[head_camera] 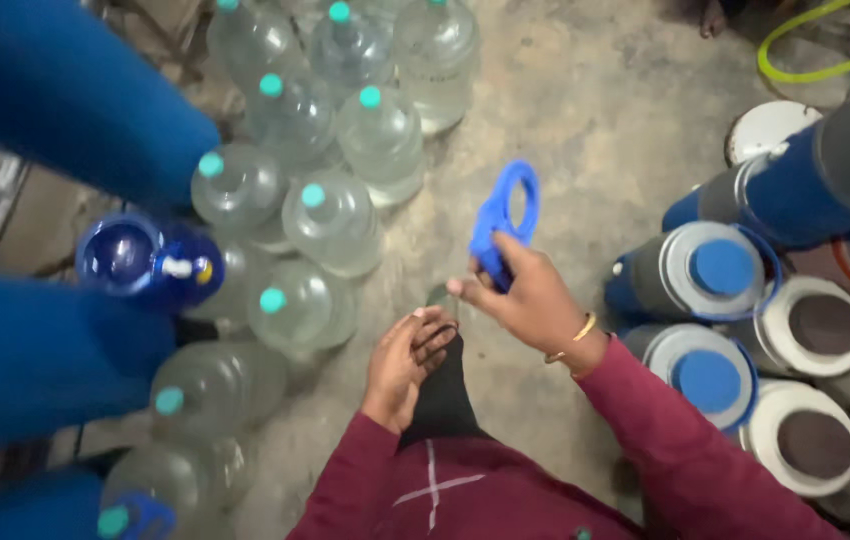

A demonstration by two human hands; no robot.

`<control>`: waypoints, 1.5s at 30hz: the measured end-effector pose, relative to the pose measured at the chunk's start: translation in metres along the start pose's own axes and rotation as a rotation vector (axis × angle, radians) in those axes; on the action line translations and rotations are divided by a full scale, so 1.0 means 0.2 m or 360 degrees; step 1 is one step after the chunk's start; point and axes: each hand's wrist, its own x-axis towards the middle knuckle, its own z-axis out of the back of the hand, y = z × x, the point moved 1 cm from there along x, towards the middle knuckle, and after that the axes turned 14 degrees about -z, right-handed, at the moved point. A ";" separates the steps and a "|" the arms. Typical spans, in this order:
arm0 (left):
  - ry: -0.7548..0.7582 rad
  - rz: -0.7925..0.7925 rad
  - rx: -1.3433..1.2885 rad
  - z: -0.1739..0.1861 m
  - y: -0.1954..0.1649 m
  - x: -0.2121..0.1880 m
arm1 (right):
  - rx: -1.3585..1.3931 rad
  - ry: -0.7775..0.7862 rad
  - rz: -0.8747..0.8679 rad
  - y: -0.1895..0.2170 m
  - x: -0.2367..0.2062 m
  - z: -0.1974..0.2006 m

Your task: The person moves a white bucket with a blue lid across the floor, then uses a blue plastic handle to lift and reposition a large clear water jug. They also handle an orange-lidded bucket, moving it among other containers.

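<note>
A person in maroon sleeves is standing over a rough concrete floor, looking down. The right hand is pinching a blue plastic handle between thumb and fingers; the handle's oval loop is pointing toward twelve o'clock, just above the hand at picture centre. The left hand is sitting at seven o'clock from the right, fingers curled together against a dark bottle that is mostly hidden beneath both hands. A gold bangle is circling the right wrist.

From nine to twelve o'clock, clear round plastic jugs with teal caps are crowding the floor, touching one another. At three to five o'clock, blue and grey cylindrical coolers with white rims are standing packed together. A green hose is curling at one o'clock.
</note>
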 end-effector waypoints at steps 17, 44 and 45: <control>0.0359 0.0013 -0.0408 -1.31 -0.70 1.76 | 0.2582 0.0587 -0.0299 -0.44 1.55 1.01; 0.0207 -0.0054 -0.0743 -2.77 -1.38 4.26 | -0.0696 -0.0045 0.0388 -0.08 4.13 2.34; 0.0139 0.0018 -0.0592 -2.80 -1.44 4.34 | -0.0746 0.0009 0.0462 -0.04 4.22 2.37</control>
